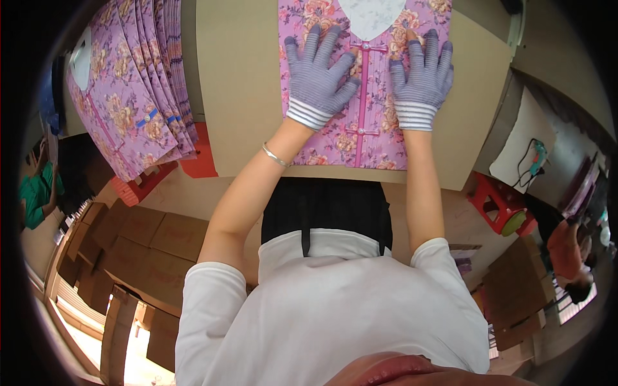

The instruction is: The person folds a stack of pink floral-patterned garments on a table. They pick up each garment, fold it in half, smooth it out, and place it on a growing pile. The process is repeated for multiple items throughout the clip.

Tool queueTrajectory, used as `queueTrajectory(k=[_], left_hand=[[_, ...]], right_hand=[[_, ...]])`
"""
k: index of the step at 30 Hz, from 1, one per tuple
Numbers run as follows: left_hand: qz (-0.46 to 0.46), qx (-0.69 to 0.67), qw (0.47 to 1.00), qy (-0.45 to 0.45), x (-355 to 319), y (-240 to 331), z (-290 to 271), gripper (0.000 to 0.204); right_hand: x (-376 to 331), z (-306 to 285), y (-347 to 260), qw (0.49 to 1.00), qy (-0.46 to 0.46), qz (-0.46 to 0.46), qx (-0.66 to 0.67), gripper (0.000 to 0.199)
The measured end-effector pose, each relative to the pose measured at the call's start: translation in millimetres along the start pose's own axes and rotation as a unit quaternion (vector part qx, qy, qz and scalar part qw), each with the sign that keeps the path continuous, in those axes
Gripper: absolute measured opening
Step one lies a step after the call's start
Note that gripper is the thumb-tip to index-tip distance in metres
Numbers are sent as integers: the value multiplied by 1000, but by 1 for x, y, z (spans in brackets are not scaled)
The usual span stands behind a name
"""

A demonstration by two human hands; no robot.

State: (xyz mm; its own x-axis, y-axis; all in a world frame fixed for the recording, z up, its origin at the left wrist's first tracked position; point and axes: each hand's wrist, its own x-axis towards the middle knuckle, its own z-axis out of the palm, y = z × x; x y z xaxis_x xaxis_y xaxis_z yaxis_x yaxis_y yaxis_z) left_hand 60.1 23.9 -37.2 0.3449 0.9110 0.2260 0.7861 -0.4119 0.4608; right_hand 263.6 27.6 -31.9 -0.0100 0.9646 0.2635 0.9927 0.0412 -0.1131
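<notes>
A folded pink-purple floral garment [385, 149] lies flat in front of me, with pink trim and knotted fastenings down its middle. A white insert [373, 19] shows in its neck opening. Both my hands wear striped grey-purple gloves with white cuffs. My left hand [318, 83] rests on the garment's left half, fingers spread and pointing away from me. On the right half, my right hand [422, 83] lies flat too, fingers stretched out beside the right edge. Neither hand grips anything. The garment's far edge is cut off by the picture.
Several matching folded garments [122, 96] overlap at the left of the tan table [241, 83]. Red stools [499, 202] stand low at both sides. Brown cartons [154, 257] are stacked behind me. A teal corded tool [537, 156] lies at right. Other people [570, 251] are at both edges.
</notes>
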Motion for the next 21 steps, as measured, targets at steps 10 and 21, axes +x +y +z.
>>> queueTrajectory(k=[10, 21], left_hand=[[10, 40, 999, -17, 1, 1, 0, 41], [7, 44, 997, -58, 2, 2, -4, 45]], right_hand=[[1, -4, 8, 999, -4, 11, 46, 51], [13, 0, 11, 1000, -19, -22, 12, 51]])
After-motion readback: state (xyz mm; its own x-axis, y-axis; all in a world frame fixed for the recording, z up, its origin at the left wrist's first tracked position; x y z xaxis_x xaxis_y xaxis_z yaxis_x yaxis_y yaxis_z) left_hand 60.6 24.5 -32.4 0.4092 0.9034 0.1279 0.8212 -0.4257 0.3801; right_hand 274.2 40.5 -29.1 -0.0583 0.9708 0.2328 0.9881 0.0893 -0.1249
